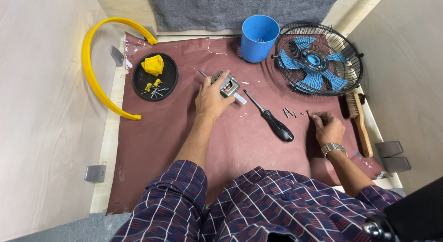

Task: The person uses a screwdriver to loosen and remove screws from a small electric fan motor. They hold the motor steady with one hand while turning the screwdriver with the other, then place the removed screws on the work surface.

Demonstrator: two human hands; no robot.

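My left hand grips a small metal motor block with a shaft sticking out, pressed on the reddish-brown mat. My right hand has its fingertips pinched on a small screw lying on the mat, beside a few other loose screws. A black-handled screwdriver lies between my hands, touched by neither.
A black-caged fan with blue blades lies at the back right, a blue cup beside it. A black round tray holds yellow parts and screws. A yellow curved ring piece lies left, a wooden brush right.
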